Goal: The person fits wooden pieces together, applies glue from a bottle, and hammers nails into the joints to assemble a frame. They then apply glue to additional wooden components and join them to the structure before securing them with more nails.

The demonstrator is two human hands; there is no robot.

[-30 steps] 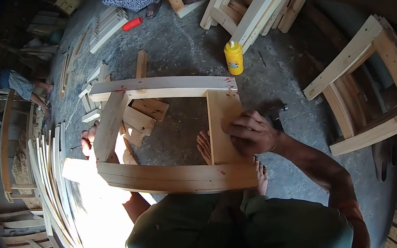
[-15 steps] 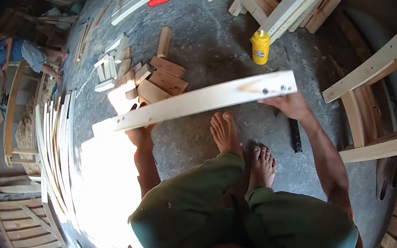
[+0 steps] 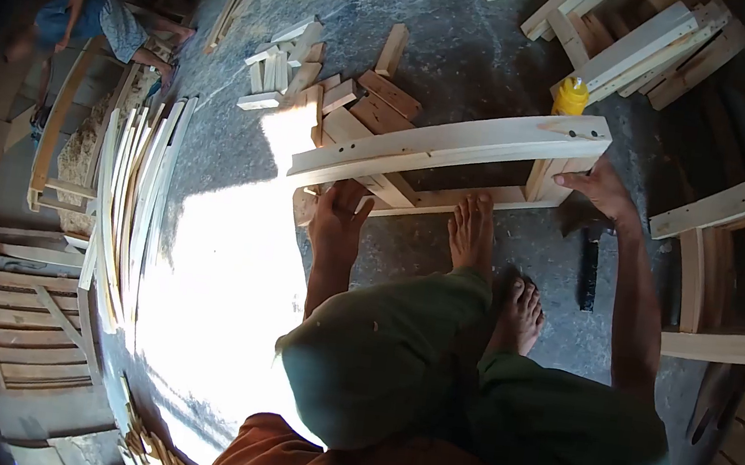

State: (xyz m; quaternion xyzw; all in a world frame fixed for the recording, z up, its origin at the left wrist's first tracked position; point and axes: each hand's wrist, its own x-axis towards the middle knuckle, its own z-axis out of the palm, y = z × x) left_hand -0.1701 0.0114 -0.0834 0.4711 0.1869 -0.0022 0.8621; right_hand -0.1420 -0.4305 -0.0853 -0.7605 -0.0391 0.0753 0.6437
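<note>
A wooden frame (image 3: 458, 145) of two long boards joined by short end pieces stands on edge above the floor, just past the bare feet. My left hand (image 3: 336, 228) grips its left end from the near side, fingertips partly hidden at the lower board. At the right end, my right hand (image 3: 605, 191) holds the frame with the thumb on the near face and the fingers behind. Dark screw holes mark both ends of the upper board. The toes of the left foot (image 3: 472, 236) touch or overlap the lower board.
Short wood blocks (image 3: 389, 95) lie beyond the frame. A yellow bottle (image 3: 571, 97) stands behind its right end. Other wooden frames (image 3: 698, 272) are at the right, long thin strips (image 3: 139, 204) at the left. A black bar (image 3: 590, 273) lies nearby. Another person (image 3: 101, 23) is at the far left.
The wooden piece has tilted and lowered, so its second long board and end pieces now show. Both hands have moved with it, and the view has shifted.
</note>
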